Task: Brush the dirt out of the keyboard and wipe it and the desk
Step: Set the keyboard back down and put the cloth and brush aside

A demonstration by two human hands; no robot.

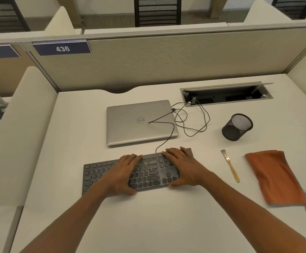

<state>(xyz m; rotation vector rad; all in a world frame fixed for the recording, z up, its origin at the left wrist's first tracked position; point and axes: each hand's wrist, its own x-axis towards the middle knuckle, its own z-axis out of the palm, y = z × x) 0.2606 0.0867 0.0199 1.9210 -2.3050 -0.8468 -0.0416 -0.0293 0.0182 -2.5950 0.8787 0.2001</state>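
Observation:
A dark grey keyboard (149, 172) lies on the white desk (148, 216), its cable running back over the laptop. My left hand (124, 172) rests flat across the keyboard's middle, fingers at the far edge and thumb at the near edge. My right hand (182, 168) lies the same way over the right end. To the right of the keyboard lies a small brush (230, 166) with a yellow handle. Further right is a folded orange cloth (274, 177). Neither hand touches the brush or the cloth.
A closed silver laptop (141, 122) sits behind the keyboard, with looped cables (192, 121) leading to an open cable box (227, 94) set in the desk. A black mesh pen cup (237, 127) stands at the right. Cubicle partitions enclose the desk on three sides.

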